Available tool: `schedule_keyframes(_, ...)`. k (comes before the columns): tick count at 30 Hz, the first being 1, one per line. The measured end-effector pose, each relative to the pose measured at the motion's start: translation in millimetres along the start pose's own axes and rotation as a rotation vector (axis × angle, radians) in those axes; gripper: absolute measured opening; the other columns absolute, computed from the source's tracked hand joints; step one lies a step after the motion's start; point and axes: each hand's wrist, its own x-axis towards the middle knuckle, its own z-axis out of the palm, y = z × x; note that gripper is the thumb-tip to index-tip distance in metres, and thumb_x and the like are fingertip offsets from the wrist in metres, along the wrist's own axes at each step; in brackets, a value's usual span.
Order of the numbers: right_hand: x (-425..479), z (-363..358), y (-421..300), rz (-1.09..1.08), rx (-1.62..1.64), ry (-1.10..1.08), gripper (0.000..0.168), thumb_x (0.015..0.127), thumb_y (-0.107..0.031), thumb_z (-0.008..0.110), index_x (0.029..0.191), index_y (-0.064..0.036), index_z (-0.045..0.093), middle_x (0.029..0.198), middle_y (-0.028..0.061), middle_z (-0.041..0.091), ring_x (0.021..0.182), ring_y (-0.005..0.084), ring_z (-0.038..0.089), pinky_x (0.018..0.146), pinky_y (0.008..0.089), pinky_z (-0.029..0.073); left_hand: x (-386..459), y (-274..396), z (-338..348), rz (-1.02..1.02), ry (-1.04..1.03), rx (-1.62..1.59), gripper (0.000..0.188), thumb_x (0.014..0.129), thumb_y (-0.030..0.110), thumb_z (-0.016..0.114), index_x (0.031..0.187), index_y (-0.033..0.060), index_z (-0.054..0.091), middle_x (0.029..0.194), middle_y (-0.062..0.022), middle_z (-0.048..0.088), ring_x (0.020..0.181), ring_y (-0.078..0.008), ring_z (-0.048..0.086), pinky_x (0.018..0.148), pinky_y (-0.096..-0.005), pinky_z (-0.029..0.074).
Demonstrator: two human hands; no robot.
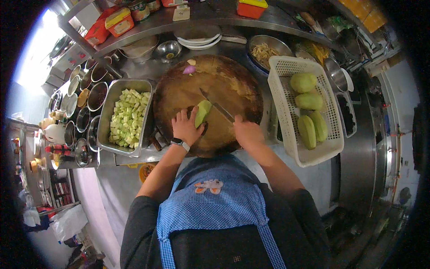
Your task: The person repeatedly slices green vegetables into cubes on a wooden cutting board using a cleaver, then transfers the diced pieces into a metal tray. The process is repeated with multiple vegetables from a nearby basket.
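A piece of pale green gourd (203, 112) lies on a round wooden chopping board (231, 79). Steadying it from the left is my left hand (186, 126), with a watch on its wrist; the fingers rest along the near side of the piece. My right hand (248, 132) grips the handle of a kitchen knife (217, 107), whose blade points up and left, close to the gourd's right side. Whether the edge touches the gourd I cannot tell. Beside the board on the left, a steel pan (147, 134) holds pale green diced cubes (129, 117).
At the right, a white plastic basket (292, 144) holds several peeled gourds (307, 101). A shallot (189, 69) lies on the board's far part. Behind stand a steel bowl (280, 42) of pale strips and stacked white plates (201, 43). A steel shelf (215, 25) overhangs the counter.
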Motion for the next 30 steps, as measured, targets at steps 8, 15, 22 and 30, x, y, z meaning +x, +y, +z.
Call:
schedule_keyframes(8, 3.8, -10.8, 7.5, -0.115, -0.039, -0.039, 0.017, 0.097, -0.02, 0.047, 0.099, -0.003, 0.046, 0.075, 0.0214, 0.066, 0.07, 0.0415, 0.066, 0.062, 0.0519, 0.052, 15.3, -8.3, 6.2, 0.234, 0.104, -0.313, 0.037, 0.079, 0.018, 0.066, 0.114, 0.0101, 0.057, 0.117, -0.011, 0.053, 0.105, -0.0329, 0.053, 0.088, -0.0444, 0.046)
schedule_keyframes(15, 36.1, 0.2, -14.0, -0.107, 0.091, -0.095, 0.019, 0.097, -0.019, 0.045, 0.103, -0.001, 0.048, 0.084, 0.0257, 0.066, 0.08, 0.0427, 0.066, 0.068, 0.0536, 0.052, 17.6, -6.9, 1.3, 0.223, 0.063, -0.314, 0.031, 0.078, 0.014, 0.065, 0.108, 0.0084, 0.059, 0.111, -0.008, 0.056, 0.102, -0.0309, 0.054, 0.085, -0.0431, 0.047)
schedule_keyframes(22, 35.0, 4.3, 4.9, -0.123, 0.052, -0.038, 0.02, 0.098, -0.021, 0.045, 0.104, -0.002, 0.048, 0.078, 0.0247, 0.066, 0.074, 0.0434, 0.065, 0.067, 0.0548, 0.051, 22.2, -14.7, 6.4, 0.302, 0.07, -0.307, 0.031, 0.078, 0.015, 0.065, 0.108, 0.0081, 0.059, 0.112, -0.0087, 0.057, 0.101, -0.0306, 0.055, 0.085, -0.0433, 0.047)
schedule_keyframes(30, -2.1, -22.2, -1.5, -0.206, 0.026, -0.125, 0.02, 0.097, -0.02, 0.047, 0.103, -0.002, 0.048, 0.077, 0.0255, 0.065, 0.074, 0.0436, 0.065, 0.067, 0.0555, 0.05, 19.9, -18.0, 15.3, 0.312, 0.136, -0.235, 0.03, 0.078, 0.015, 0.065, 0.106, 0.0074, 0.058, 0.116, -0.0114, 0.056, 0.103, -0.0324, 0.054, 0.085, -0.0439, 0.047)
